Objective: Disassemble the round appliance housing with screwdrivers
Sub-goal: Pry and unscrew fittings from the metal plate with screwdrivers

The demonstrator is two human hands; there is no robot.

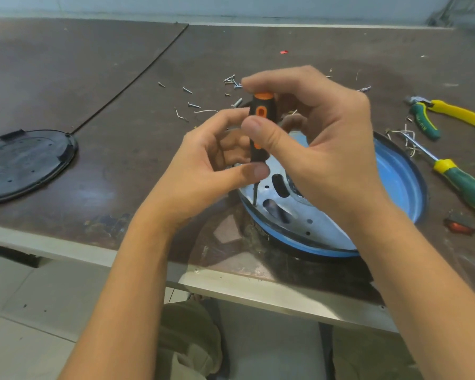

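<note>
The round blue housing (401, 174) lies on the brown table near its front edge, with a silver metal plate (299, 215) with slots and holes inside it. A black and orange screwdriver (259, 111) stands upright, its tip on the plate's left part. My right hand (321, 138) pinches the handle near the top between thumb and fingers. My left hand (211, 165) curls around the lower handle and shaft from the left. Much of the plate's middle is hidden behind my hands.
A black round cover (25, 163) lies at the left. Loose screws (194, 105) and wire bits are scattered behind my hands. Yellow-green pliers (447, 113), a green-yellow screwdriver (461, 182) and a small red switch (459, 225) lie at the right.
</note>
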